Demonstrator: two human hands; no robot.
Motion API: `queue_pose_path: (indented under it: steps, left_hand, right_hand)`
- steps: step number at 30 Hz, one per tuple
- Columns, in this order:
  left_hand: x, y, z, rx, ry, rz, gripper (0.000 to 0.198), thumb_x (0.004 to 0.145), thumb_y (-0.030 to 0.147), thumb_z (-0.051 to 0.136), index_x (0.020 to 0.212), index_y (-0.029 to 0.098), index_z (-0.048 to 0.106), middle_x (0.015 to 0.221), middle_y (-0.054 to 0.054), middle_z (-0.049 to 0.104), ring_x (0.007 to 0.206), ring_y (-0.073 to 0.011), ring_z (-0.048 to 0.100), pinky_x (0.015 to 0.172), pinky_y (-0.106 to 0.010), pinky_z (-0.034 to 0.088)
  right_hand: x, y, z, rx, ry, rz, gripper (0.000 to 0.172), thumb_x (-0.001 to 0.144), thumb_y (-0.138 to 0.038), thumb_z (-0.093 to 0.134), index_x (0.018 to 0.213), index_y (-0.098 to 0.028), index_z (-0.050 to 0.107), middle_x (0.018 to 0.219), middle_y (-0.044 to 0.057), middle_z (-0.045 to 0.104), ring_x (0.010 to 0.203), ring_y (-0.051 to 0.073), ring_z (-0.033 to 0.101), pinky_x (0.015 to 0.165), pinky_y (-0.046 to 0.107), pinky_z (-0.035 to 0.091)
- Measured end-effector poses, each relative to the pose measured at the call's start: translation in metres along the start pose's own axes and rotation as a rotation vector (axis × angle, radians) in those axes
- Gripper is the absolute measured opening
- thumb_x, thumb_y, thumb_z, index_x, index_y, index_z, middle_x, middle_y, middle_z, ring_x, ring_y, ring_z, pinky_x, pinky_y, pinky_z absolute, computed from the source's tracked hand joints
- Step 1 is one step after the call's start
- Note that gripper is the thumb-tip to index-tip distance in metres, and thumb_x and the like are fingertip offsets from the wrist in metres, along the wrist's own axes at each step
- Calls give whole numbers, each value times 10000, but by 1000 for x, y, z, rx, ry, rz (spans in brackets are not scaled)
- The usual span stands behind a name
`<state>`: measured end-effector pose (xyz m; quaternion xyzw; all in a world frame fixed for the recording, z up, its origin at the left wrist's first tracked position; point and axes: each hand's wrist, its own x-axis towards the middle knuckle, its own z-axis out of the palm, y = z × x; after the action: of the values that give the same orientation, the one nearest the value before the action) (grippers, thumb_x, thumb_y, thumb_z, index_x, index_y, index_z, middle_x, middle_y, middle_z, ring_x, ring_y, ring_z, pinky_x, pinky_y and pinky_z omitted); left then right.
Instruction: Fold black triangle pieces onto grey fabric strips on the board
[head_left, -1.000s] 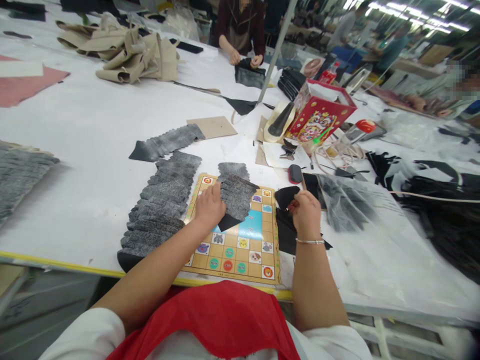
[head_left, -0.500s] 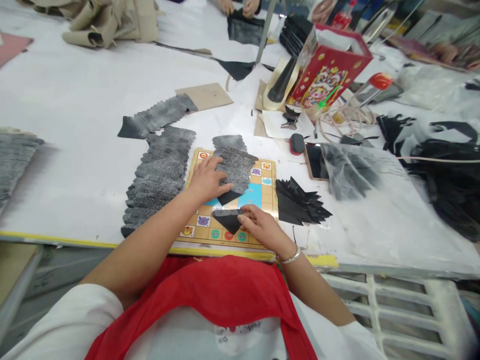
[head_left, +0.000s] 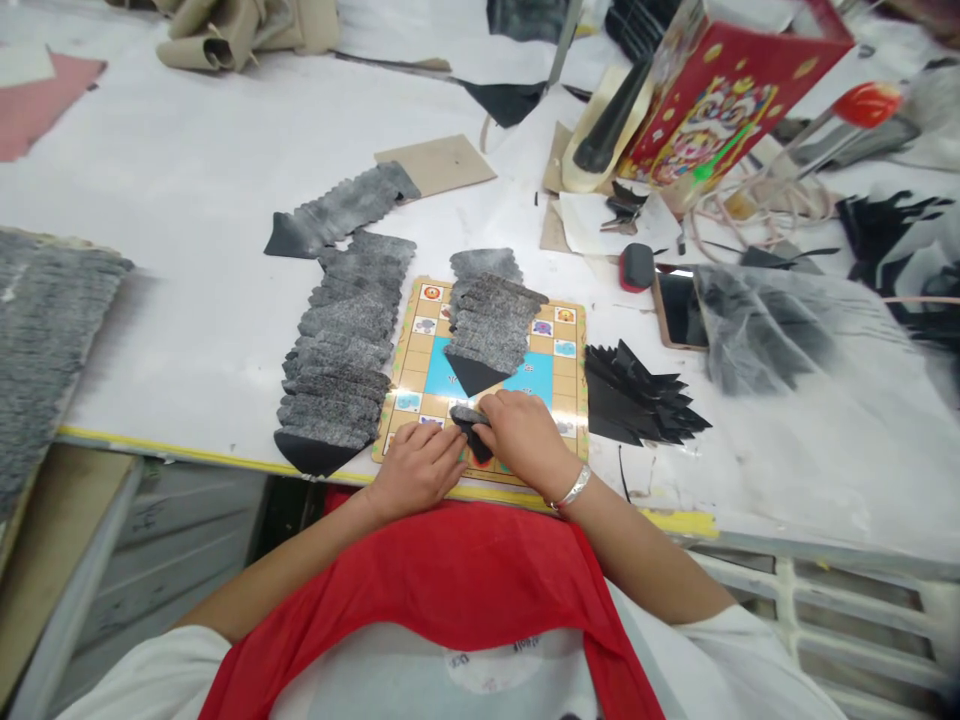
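Both hands meet over the near edge of a game board [head_left: 412,370] with coloured animal squares. A small black and grey piece [head_left: 474,438] lies between them. My right hand [head_left: 525,440] has its fingers closed on the piece's upper right side. My left hand [head_left: 421,468] rests at its left, fingers together and fingertips on its edge. Just beyond, an overlapping stack of grey speckled pieces [head_left: 491,325] with a black tip lies on the board. Left of the board runs a longer row of grey pieces [head_left: 341,350]; black pointed pieces [head_left: 641,395] fan out at its right.
A phone [head_left: 681,308], a small black case [head_left: 637,267] and a plastic bag [head_left: 772,330] lie to the right. Behind them stand a red box [head_left: 720,110] and a tape-like cream holder [head_left: 600,140]. A grey textured stack [head_left: 60,330] sits at the far left.
My left hand has left the grey stack on the board and come down to the small piece. The piece now looks folded or narrower between my hands. The view has shifted.
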<state>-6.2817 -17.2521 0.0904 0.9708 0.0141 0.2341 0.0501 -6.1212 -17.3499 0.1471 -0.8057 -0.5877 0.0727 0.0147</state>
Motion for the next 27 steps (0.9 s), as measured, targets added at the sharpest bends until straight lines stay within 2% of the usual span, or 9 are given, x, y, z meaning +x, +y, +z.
queue_pose_path:
  steps: [2, 7, 11, 15, 22, 27]
  left_hand:
    - [-1, -4, 1, -15, -25, 7, 279, 861, 327, 535, 1063, 159, 627, 1089, -58, 652, 969, -211, 542, 833, -376, 376]
    - [2, -10, -1, -34, -89, -8, 289, 867, 357, 511, 1065, 176, 621, 1168, -72, 614, 1038, -226, 524, 874, -391, 364]
    - [3, -12, 0, -49, -100, -16, 300, 862, 383, 508, 1062, 192, 623, 1190, -75, 601, 1046, -231, 520, 881, -397, 358]
    - [2, -13, 0, -81, -100, -49, 310, 851, 406, 517, 1052, 197, 627, 1188, -73, 603, 1045, -234, 519, 885, -395, 361]
    - [2, -15, -1, -177, -100, -115, 357, 856, 397, 521, 1103, 153, 603, 1169, -77, 621, 1052, -234, 526, 912, -399, 370]
    - [6, -18, -4, -258, -44, -235, 280, 872, 304, 505, 1054, 121, 612, 1125, -127, 594, 1034, -208, 535, 887, -342, 411]
  right_hand:
    - [3, -1, -2, -6, -39, -10, 155, 818, -306, 617, 886, -170, 590, 853, 78, 613, 814, 238, 545, 684, 323, 341]
    - [3, 4, -2, 45, -29, 10, 168, 805, -338, 633, 843, -179, 597, 873, 71, 594, 834, 223, 525, 697, 303, 336]
    - [2, 6, 3, 130, -13, 12, 203, 870, -370, 550, 838, -173, 591, 822, 52, 583, 802, 195, 525, 705, 286, 356]
    - [0, 7, 17, 192, 47, -48, 183, 927, -275, 460, 935, -171, 610, 831, 48, 590, 810, 176, 523, 724, 275, 372]
    - [-10, 12, 41, 150, 239, -240, 263, 940, -209, 415, 1077, -143, 629, 907, 92, 618, 823, 185, 500, 724, 305, 373]
    - [-13, 14, 41, 56, 230, -313, 299, 935, -194, 419, 1167, -127, 594, 946, 97, 620, 809, 197, 481, 698, 325, 354]
